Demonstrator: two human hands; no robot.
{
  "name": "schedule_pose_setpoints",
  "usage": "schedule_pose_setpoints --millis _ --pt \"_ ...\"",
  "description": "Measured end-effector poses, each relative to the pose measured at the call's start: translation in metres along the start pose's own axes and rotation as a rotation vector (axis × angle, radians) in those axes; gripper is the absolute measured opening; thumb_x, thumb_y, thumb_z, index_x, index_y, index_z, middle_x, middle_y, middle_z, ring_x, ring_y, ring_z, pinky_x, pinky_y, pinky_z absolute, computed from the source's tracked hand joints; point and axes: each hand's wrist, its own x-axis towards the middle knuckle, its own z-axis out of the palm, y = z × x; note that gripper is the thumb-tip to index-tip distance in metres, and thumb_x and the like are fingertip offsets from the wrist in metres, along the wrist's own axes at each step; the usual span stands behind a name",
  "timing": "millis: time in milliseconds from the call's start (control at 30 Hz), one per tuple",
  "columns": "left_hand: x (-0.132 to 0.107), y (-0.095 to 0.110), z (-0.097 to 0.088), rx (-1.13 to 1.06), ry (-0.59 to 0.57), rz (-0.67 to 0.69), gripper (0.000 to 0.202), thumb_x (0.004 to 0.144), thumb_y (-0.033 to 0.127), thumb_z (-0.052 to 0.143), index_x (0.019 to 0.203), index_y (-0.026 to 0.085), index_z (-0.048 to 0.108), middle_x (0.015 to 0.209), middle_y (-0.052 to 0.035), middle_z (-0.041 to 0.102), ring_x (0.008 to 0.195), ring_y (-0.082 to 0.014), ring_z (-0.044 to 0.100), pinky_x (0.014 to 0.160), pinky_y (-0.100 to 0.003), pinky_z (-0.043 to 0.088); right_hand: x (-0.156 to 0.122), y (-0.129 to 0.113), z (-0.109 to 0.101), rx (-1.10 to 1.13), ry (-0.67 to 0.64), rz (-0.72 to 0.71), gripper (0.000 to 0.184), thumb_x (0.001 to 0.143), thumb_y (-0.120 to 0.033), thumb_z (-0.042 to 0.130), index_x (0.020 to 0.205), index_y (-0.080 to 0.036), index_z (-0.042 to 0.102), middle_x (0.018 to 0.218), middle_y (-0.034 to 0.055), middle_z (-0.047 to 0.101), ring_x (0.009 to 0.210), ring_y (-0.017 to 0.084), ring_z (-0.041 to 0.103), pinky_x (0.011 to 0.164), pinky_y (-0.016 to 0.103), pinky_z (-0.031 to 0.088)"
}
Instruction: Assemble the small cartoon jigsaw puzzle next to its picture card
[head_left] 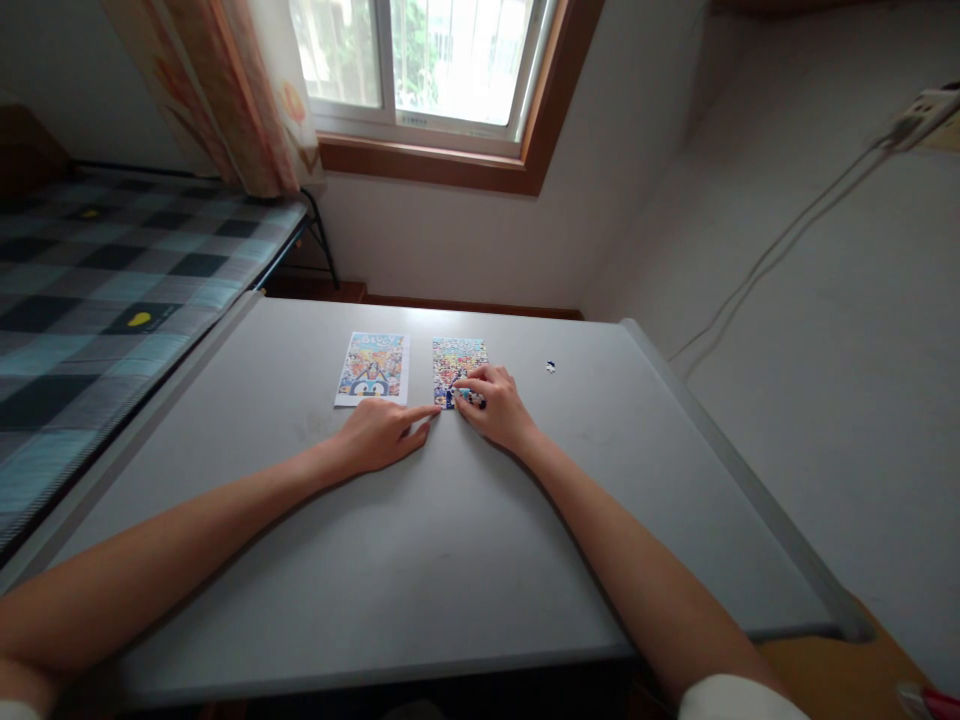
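Note:
A small, nearly whole colourful jigsaw puzzle [457, 362] lies on the grey table [420, 540]. To its left lies a picture card [373, 368] with a cartoon penguin. My left hand [382, 432] rests on the table below the card, its index finger stretched out to the puzzle's lower left corner. My right hand [495, 405] covers the puzzle's lower right part, its fingers curled and pinching at a dark blue piece on the bottom edge. One loose puzzle piece [550, 367] lies apart to the right.
A bed with a checked cover [97, 300] stands against the table's left edge. Beyond the table are a window [420, 60], a curtain [225, 90] and a white wall. A cable [780, 250] runs down the right wall from a socket strip [926, 115].

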Motion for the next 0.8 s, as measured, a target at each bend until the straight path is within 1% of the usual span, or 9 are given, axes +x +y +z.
schedule_pose_setpoints --millis 267,500,633,800 --pt "-0.0004 0.0005 -0.0021 -0.012 -0.008 -0.010 0.033 0.089 0.035 0.049 0.118 0.031 0.065 0.064 0.0004 0.069 0.057 -0.0148 0.062 0.054 -0.023 0.035 -0.0004 0.0007 -0.0018 -0.069 -0.004 -0.035 0.014 0.084 -0.031 0.062 0.085 -0.026 0.075 0.097 0.0051 0.064 0.092 0.021 0.050 0.082 0.037 0.038" --pt "0.0000 0.0007 -0.0019 -0.021 -0.011 -0.014 0.033 0.089 0.034 0.050 0.118 0.031 0.065 0.064 0.0003 0.069 0.056 -0.0148 0.061 0.056 -0.022 0.037 -0.0003 0.0010 -0.0008 -0.072 -0.008 -0.040 0.015 0.085 -0.031 0.061 0.087 -0.026 0.075 0.097 0.0049 0.064 0.092 0.020 0.050 0.083 0.036 0.038" --pt "0.0000 0.0005 -0.0020 -0.016 -0.019 -0.018 0.033 0.090 0.036 0.048 0.118 0.032 0.065 0.064 0.0005 0.069 0.056 -0.0153 0.061 0.055 -0.023 0.038 -0.0001 -0.0007 -0.0009 -0.079 -0.016 -0.022 0.016 0.086 -0.031 0.060 0.088 -0.025 0.074 0.096 0.0052 0.064 0.093 0.021 0.050 0.082 0.037 0.038" --pt "0.0003 0.0008 -0.0014 -0.013 -0.005 -0.014 0.033 0.090 0.036 0.047 0.117 0.031 0.066 0.062 0.0002 0.068 0.054 -0.0145 0.060 0.055 -0.023 0.038 0.0007 -0.0024 -0.0013 -0.055 -0.033 0.008 0.015 0.085 -0.031 0.060 0.089 -0.026 0.074 0.096 0.0056 0.063 0.094 0.022 0.050 0.084 0.038 0.039"
